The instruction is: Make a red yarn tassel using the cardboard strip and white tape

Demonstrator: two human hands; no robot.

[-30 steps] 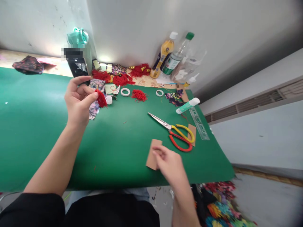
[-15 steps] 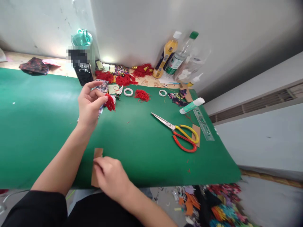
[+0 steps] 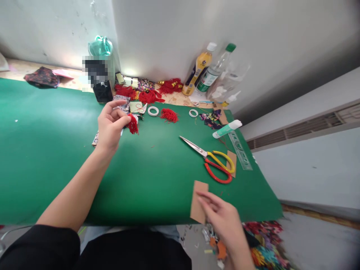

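- the red tassel is pinched at its top between the thumb and forefinger of the left hand; its long axis is near upright, with the threads hanging down and a little to the right, just above the green mat
- the left hand is raised over the far middle of the mat, the forearm reaching forward from the lower left, the wrist straight, the other fingers loosely curled
- the brown card strip is at the mat's near edge, its long axis running away from the person, its far end pointing roughly at the scissors
- the right hand comes in from the lower right, fingers closed on the strip's right side with fingertips on top; the thumb is hidden
- the scissors lie just beyond the strip, blades together, tips pointing far-left, yellow and red handles to the right
- further out lie a glue stick, a clear ruler, two white tape rings and a loose red tassel
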